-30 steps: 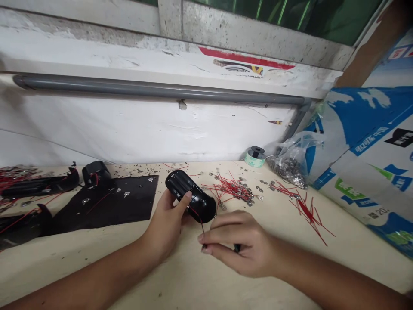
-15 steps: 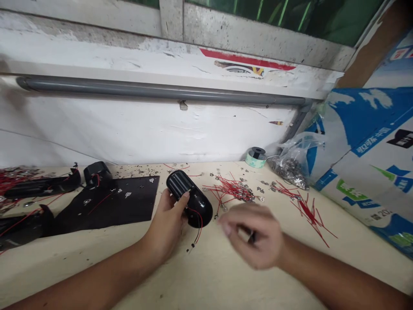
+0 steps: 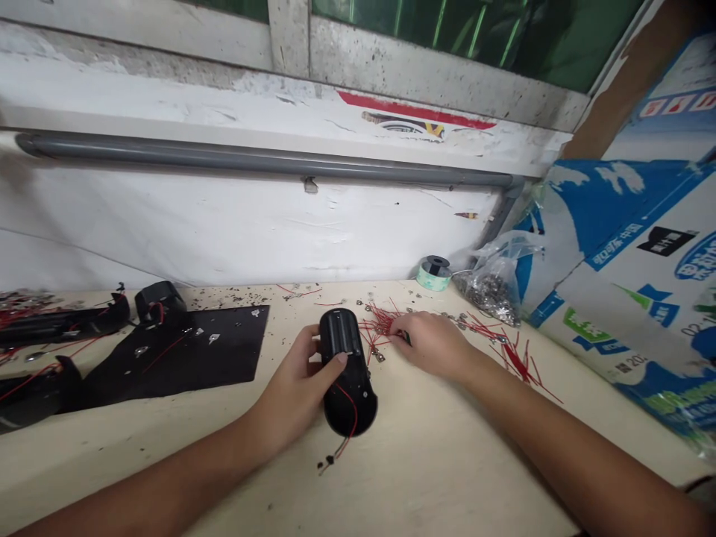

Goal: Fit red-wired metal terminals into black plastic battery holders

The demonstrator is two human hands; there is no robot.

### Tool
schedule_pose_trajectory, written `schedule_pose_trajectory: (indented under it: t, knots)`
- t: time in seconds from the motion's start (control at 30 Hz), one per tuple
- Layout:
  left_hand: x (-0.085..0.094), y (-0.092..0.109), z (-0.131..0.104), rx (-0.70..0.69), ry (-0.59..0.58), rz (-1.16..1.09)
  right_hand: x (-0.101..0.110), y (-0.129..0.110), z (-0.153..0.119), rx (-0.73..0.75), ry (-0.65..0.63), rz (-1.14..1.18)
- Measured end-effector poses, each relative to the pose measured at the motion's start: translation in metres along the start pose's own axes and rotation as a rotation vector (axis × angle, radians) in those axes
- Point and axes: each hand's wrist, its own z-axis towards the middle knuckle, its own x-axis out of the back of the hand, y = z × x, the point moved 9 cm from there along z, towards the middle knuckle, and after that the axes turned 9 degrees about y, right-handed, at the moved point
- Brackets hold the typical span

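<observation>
My left hand [image 3: 302, 384] is closed round a black plastic battery housing [image 3: 358, 406], thumb across its front, the ribbed battery slots at the far end. From the housing a thin red wire [image 3: 354, 418] and a dark one hang towards me, ending in small black parts [image 3: 327, 461]. My right hand [image 3: 433, 344] reaches into a loose pile of short red wires [image 3: 381, 321] with metal contact tabs [image 3: 378, 356]. Its fingers are bent together, and a small dark thing shows by the fingertips; what they grip is hidden.
At left, more black housings [image 3: 162, 302] with red wires lie around a black sheet [image 3: 224, 354] bearing metal tabs. Behind the wire pile are a roll of green tape [image 3: 434, 277] and a clear bag of metal parts [image 3: 492, 291]. A blue-and-white carton [image 3: 615, 298] stands at right.
My right hand has moved forward from the near table onto the red wire pile. The left hand has shifted slightly right and turned the housing more upright in view. The camera view has shifted a little.
</observation>
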Motion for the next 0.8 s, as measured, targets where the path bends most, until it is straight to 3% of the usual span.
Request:
schedule_pose_trajectory:
  t: [0.13, 0.33, 0.47, 0.63, 0.8]
  knots:
    - [-0.005, 0.004, -0.002, -0.062, -0.061, 0.117, -0.003, 0.005, 0.002, -0.02, 0.004, -0.043]
    - [0.011, 0.004, 0.006, -0.143, 0.048, 0.17, 0.0, 0.007, 0.003, -0.035, 0.034, -0.017]
    - [0.019, -0.001, 0.009, -0.118, 0.112, 0.284, 0.015, 0.01, 0.004, -0.061, 0.167, 0.087]
    - [0.021, -0.003, 0.011, -0.09, 0.092, 0.384, 0.03, 0.023, 0.006, -0.159, 0.341, 0.333]
    - [0.026, 0.002, 0.009, -0.204, 0.13, 0.346, 0.026, 0.042, 0.006, -0.331, 0.424, 0.717]
